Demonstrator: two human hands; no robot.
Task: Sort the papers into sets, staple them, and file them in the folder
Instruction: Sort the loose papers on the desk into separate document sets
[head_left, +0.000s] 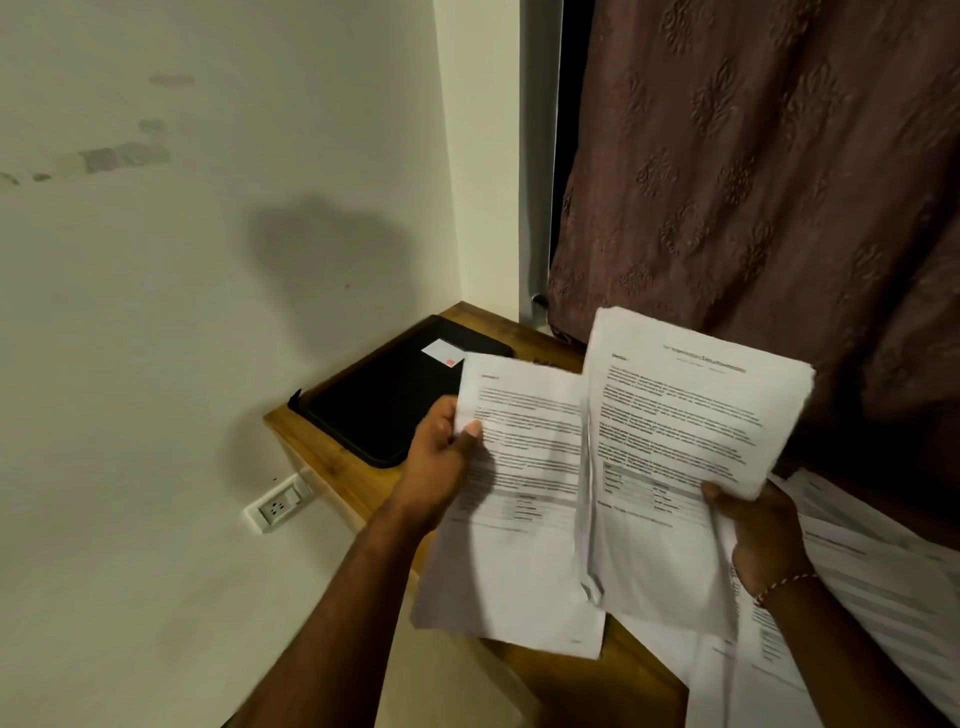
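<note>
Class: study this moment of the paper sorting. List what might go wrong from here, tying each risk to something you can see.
1. The left hand pinches its sheet by one edge only; it may slip or crease.
2. The right hand holds a stack with uneven edges; pages may slide out of order.
3. Loose papers lie spread on the table below; sets may get mixed.

No text can be read: the print on the white paper sheets (675, 415) and on the small white label (443, 353) of the black zipped folder (384, 400) is blurred.
</note>
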